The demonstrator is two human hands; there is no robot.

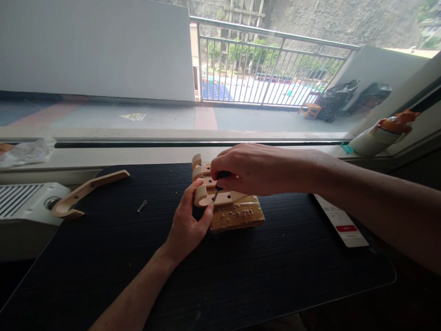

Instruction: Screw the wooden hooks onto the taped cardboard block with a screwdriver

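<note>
On black desk, near its far edge — clasping screwdriver in right hand, pinching nearest wooden hook on block with left hand; with hooks lined up already, screwing seemingly unfinished — and loose hook at left edge unattached

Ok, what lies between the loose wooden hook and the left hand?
Between the hook and left hand lie what look like small screws, in the head view.
</note>
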